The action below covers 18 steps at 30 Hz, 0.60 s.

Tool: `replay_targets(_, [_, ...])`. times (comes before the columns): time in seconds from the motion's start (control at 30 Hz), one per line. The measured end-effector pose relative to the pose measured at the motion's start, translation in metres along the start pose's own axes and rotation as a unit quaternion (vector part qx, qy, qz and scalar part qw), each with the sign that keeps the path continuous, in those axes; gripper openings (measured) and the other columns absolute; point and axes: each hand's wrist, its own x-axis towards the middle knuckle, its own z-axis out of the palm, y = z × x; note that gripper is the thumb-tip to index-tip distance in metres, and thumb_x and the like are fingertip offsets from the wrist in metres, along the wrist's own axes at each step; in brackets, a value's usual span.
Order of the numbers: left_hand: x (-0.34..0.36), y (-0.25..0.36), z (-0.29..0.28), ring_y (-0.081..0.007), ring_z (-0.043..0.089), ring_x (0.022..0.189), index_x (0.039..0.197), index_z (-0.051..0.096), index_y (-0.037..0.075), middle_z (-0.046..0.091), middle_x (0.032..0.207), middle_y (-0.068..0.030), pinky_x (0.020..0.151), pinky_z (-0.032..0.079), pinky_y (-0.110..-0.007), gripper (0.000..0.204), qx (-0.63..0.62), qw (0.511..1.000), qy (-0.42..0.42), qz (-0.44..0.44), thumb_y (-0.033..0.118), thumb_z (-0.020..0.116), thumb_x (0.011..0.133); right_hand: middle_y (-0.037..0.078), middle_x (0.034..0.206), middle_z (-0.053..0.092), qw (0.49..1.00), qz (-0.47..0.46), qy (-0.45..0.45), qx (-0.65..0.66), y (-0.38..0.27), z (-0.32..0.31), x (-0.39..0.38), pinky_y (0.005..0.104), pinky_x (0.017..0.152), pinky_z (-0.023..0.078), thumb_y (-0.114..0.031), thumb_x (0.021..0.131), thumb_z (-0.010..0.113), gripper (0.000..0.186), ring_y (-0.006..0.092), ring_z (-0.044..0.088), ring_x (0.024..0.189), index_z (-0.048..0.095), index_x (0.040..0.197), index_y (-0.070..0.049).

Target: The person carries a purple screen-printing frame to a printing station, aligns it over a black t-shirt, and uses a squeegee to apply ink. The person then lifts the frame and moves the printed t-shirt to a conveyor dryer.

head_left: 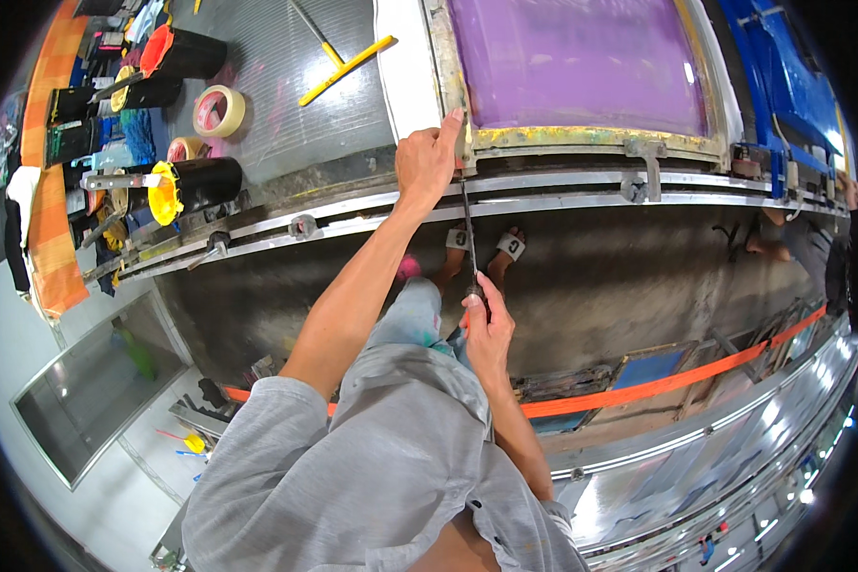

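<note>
My left hand (429, 162) is closed at the near left corner of a screen-printing frame (582, 143), its thumb along the frame's side bar. Purple mesh (572, 62) fills the frame, and yellow smears mark its near bar. Lower down, my right hand (487, 319) grips the dark handle of a long-shafted screwdriver (469, 229). The thin shaft points away from me, and its tip meets the underside of the frame corner just below my left hand. Exactly what the tip touches is too small to make out.
Metal rails (353, 210) with clamps (646, 167) run along the table's near edge. On the left are a yellow squeegee-like tool (345, 71), a tape roll (219, 111) and dark ink pots (205, 181). An orange strip (639, 389) crosses a rack behind me. Another person (810, 253) stands far right.
</note>
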Motion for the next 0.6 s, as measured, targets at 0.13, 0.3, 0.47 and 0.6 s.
replay_targets(0.13, [-0.003, 0.004, -0.003, -0.0307, 0.066, 0.06, 0.065, 0.07, -0.002, 0.063, 0.053, -0.012, 0.069, 0.051, -0.041, 0.077, 0.007, 1.0, -0.001, 0.007, 0.062, 0.043, 0.096, 0.009, 0.092, 0.06, 0.993, -0.062, 0.04, -0.095, 0.001, 0.004, -0.001, 0.0281, 0.062, 0.046, -0.01, 0.092, 0.064, 0.035, 0.0137, 0.056, 0.072, 0.063, 0.127, -0.004])
replay_targets(0.3, [-0.005, 0.005, -0.004, -0.0313, 0.067, 0.062, 0.067, 0.071, -0.003, 0.064, 0.054, -0.0127, 0.069, 0.051, -0.041, 0.076, 0.003, 1.0, -0.006, 0.012, 0.061, 0.044, 0.096, 0.008, 0.091, 0.058, 0.959, -0.153, 0.144, -0.189, -0.001, 0.017, -0.001, 0.0323, 0.061, 0.045, -0.012, 0.086, 0.073, 0.037, 0.0194, 0.055, 0.072, 0.067, 0.123, -0.01])
replay_targets(0.47, [-0.007, 0.006, -0.003, -0.0332, 0.067, 0.063, 0.066, 0.071, -0.003, 0.065, 0.056, -0.0129, 0.071, 0.051, -0.043, 0.075, 0.023, 0.999, -0.002, 0.024, 0.061, 0.045, 0.095, 0.01, 0.09, 0.059, 0.967, -0.09, 0.134, -0.196, -0.005, 0.022, -0.001, 0.0298, 0.065, 0.047, -0.013, 0.086, 0.072, 0.037, 0.0224, 0.057, 0.077, 0.067, 0.122, -0.009])
replay_targets(0.6, [-0.005, 0.003, -0.003, -0.0348, 0.067, 0.064, 0.066, 0.071, -0.003, 0.066, 0.057, -0.0138, 0.072, 0.051, -0.043, 0.075, 0.024, 0.999, -0.003, 0.038, 0.061, 0.045, 0.095, 0.005, 0.085, 0.063, 0.994, -0.031, 0.078, -0.071, 0.006, 0.017, 0.001, 0.0257, 0.063, 0.046, -0.013, 0.088, 0.071, 0.038, 0.0152, 0.056, 0.07, 0.066, 0.125, -0.005])
